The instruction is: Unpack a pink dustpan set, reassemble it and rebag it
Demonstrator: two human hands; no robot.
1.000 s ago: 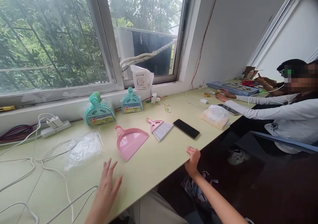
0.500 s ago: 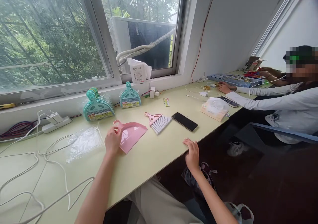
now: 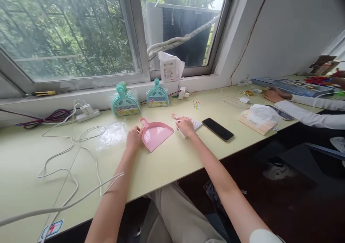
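A: Any writing you can read, going from the left?

B: A red-and-blue sticker (image 3: 50, 228) sits at the near edge of the worktop (image 3: 24, 157), too blurred to read. The teal packaged sets (image 3: 125, 102) by the back edge carry labels, also too small. The white bag (image 3: 169, 66) on the sill has print I cannot make out.

A: The hands?

B: The left hand (image 3: 134, 139) pinches the handle of the pink dustpan (image 3: 155, 134), mid-worktop. The right hand (image 3: 185, 125) lies curled over the pink brush (image 3: 188, 123); whether it grips, I cannot tell.

A: Open room?

B: White cables (image 3: 67, 164) loop across the left part. A clear bag (image 3: 112, 133) lies just left of the dustpan, a black phone (image 3: 217, 129) right of the brush. The near edge before the hands is bare.
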